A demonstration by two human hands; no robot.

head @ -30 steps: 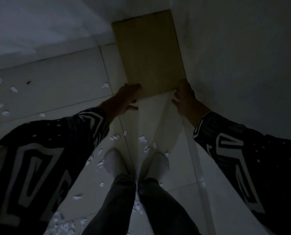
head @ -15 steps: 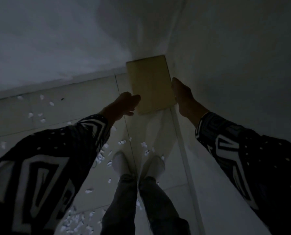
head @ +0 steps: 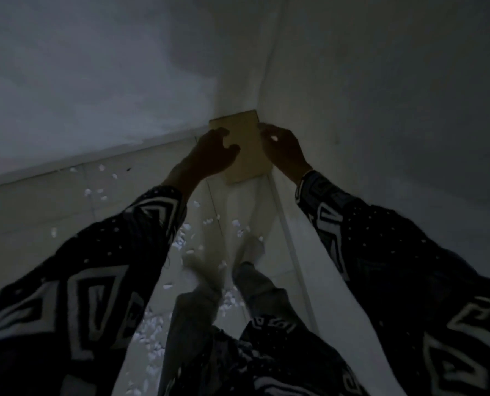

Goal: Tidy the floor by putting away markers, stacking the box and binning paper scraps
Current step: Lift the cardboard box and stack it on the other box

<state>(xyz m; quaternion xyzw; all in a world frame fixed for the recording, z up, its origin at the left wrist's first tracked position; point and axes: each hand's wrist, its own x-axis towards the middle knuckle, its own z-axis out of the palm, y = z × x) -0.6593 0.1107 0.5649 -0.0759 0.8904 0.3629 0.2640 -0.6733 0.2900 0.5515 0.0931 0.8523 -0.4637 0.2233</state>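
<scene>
The flat tan cardboard box (head: 245,151) lies in the floor corner, long axis running away from the person, left hand (head: 212,152) and right hand (head: 281,147) curled on its opposite long edges.

Tiled floor (head: 38,212) w/ paper scraps (head: 152,332) scattered, box (head: 245,150) in corner.

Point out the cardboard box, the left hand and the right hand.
cardboard box (head: 245,144), head view, bare top face between the hands.
left hand (head: 209,155), head view, back of hand.
right hand (head: 283,147), head view, back of hand.
</scene>
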